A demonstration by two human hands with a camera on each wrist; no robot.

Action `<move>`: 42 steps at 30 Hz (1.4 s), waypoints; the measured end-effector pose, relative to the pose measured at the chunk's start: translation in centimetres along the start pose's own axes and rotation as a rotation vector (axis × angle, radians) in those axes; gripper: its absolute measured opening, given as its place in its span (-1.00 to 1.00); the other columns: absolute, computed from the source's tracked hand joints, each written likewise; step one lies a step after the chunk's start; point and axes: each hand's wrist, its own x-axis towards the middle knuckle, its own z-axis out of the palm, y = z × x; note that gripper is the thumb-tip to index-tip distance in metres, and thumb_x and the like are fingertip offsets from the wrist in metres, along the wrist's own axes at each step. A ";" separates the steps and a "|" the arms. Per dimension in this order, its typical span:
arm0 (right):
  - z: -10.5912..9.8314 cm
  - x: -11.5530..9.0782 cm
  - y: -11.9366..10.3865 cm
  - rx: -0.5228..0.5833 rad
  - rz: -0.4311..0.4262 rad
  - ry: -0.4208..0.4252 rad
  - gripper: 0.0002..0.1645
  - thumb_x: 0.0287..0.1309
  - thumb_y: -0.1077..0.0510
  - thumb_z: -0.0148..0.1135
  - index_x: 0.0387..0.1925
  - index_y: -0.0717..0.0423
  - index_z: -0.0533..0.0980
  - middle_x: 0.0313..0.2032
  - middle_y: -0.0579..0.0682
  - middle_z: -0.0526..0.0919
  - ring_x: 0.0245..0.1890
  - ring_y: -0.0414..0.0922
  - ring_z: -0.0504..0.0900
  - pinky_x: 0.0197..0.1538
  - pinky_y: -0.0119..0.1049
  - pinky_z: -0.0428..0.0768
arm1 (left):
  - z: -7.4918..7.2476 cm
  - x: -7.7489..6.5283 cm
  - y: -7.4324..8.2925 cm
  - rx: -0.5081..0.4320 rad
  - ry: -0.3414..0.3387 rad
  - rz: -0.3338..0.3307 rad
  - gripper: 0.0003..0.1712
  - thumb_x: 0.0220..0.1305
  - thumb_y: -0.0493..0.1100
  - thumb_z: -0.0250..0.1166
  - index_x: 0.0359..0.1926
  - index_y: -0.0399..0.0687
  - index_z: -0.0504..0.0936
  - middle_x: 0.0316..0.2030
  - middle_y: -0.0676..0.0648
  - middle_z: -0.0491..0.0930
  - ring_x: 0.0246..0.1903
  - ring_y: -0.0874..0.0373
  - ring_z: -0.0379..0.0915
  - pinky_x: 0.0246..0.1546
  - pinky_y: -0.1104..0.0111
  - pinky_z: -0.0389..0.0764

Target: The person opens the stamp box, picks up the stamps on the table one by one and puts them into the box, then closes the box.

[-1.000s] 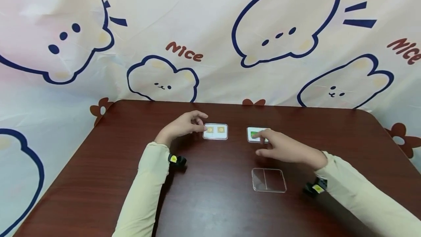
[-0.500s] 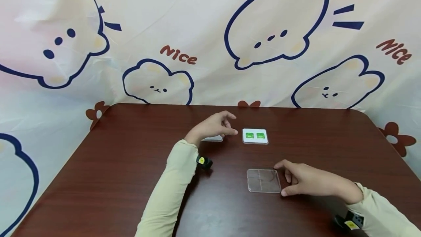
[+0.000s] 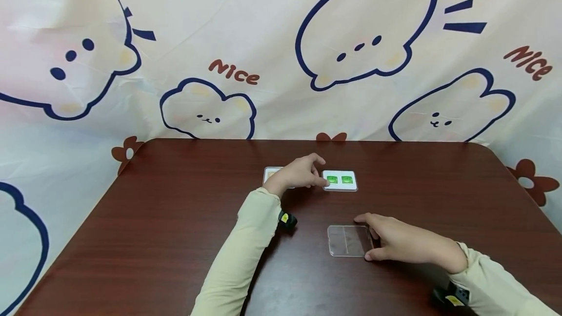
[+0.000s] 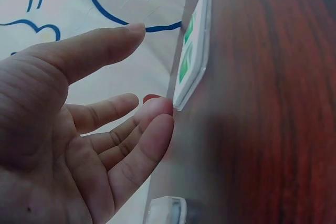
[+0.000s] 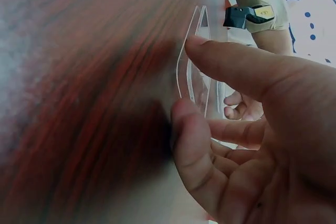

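Observation:
On the far part of the table lies a flat clear case holding a white card with two green squares (image 3: 340, 180). My left hand (image 3: 300, 172) is at its left edge, thumb tip at the near left corner and fingers loosely bent. Under that wrist, a second flat case with pale yellow squares (image 3: 268, 174) is mostly hidden. Nearer to me lies a clear plastic lid (image 3: 344, 241) with a line across it. My right hand (image 3: 408, 243) grips its right end between thumb and forefinger; the right wrist view shows both fingertips at the lid's (image 5: 198, 80) edges.
The dark reddish wooden table (image 3: 145, 238) has rounded far corners. Behind it hangs a white cloth (image 3: 281, 52) printed with cartoon outlines. Each wrist wears a small black camera, and the left forearm (image 3: 239, 252) crosses the middle of the table.
My left hand has moved right, from the yellow-square case to the green-square one. My right hand has left the green-square case, come back toward me and taken hold of the clear lid.

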 end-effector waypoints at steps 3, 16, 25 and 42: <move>0.0 0.1 0.0 -0.005 0.007 -0.004 -0.22 0.06 -0.09 0.40 0.18 0.21 0.32 -0.40 -0.11 0.41 -0.50 -0.35 0.33 -0.40 -0.44 0.37 | 0.3 0.2 0.0 0.010 -0.001 -0.006 -0.31 0.18 -0.07 0.38 0.27 -0.12 0.33 -0.40 -0.05 0.56 -0.47 0.10 0.51 -0.37 0.40 0.51; -0.2 0.4 0.4 0.038 -0.039 0.002 -0.34 0.10 0.03 0.37 0.14 0.21 0.30 -0.47 -0.13 0.41 -0.61 -0.40 0.33 -0.50 -0.45 0.39 | 0.6 0.7 -0.7 0.011 -0.018 -0.028 -0.32 0.13 -0.06 0.42 0.23 -0.08 0.38 -0.40 -0.04 0.56 -0.50 0.15 0.50 -0.37 0.40 0.51; -0.8 1.0 1.6 0.162 -0.014 -0.008 -0.34 0.17 0.12 0.31 0.18 0.19 0.20 -0.53 -0.11 0.45 -0.71 -0.32 0.49 -0.61 -0.36 0.51 | 0.7 0.8 -0.9 0.036 -0.011 -0.018 -0.36 0.13 -0.08 0.42 0.21 -0.09 0.40 -0.47 0.00 0.52 -0.56 0.20 0.44 -0.43 0.44 0.47; -2.8 4.6 4.4 0.071 0.014 0.154 -0.34 0.14 0.23 0.27 0.20 0.24 0.17 -0.45 -0.01 0.39 -0.70 -0.26 0.47 -0.60 -0.33 0.52 | 0.8 0.8 -0.8 0.043 -0.001 -0.038 -0.42 0.16 -0.14 0.39 0.19 -0.09 0.43 -0.48 0.00 0.48 -0.59 0.21 0.42 -0.46 0.44 0.44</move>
